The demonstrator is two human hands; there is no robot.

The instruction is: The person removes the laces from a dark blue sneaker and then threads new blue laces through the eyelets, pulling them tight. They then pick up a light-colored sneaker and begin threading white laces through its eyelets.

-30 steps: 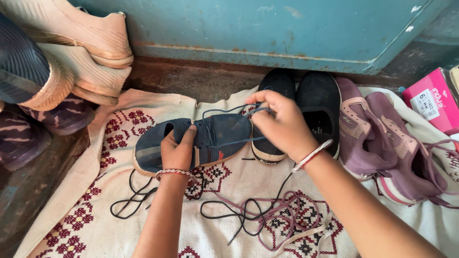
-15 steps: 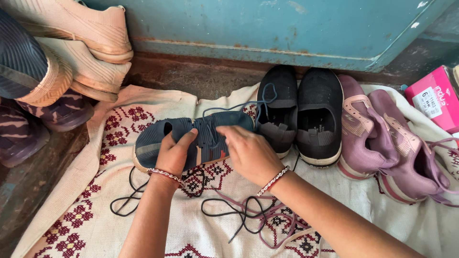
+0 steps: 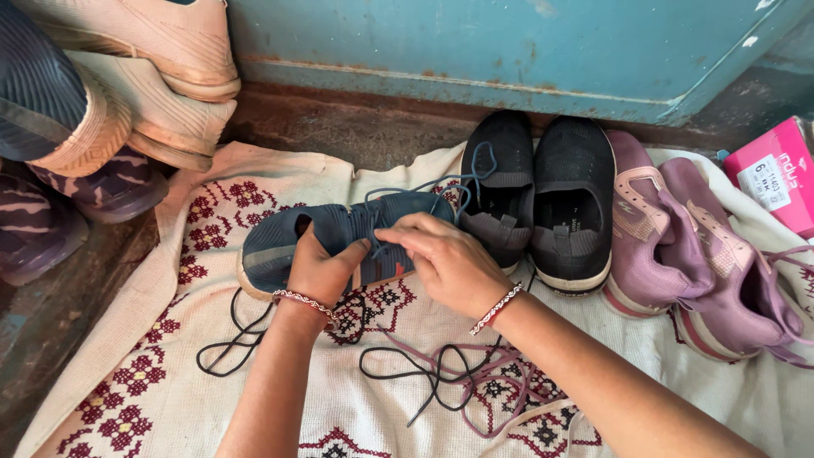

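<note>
A blue shoe [image 3: 339, 242] is held on a patterned cloth [image 3: 170, 356] while its lace [image 3: 441, 182] is worked.

The shoe is gripped at mid-body by the left hand [image 3: 320, 273]; the right hand [image 3: 445, 263] is pinched narrowly on the lace at the eyelets. The shoe is judged light and soft-walled, best held by the sole and sides; the lace is limp and easily tangled. Black shoes [image 3: 543, 203] crowd just beyond the right hand; loose laces [image 3: 424, 377] lie below the wrists, where open cloth is left.
</note>
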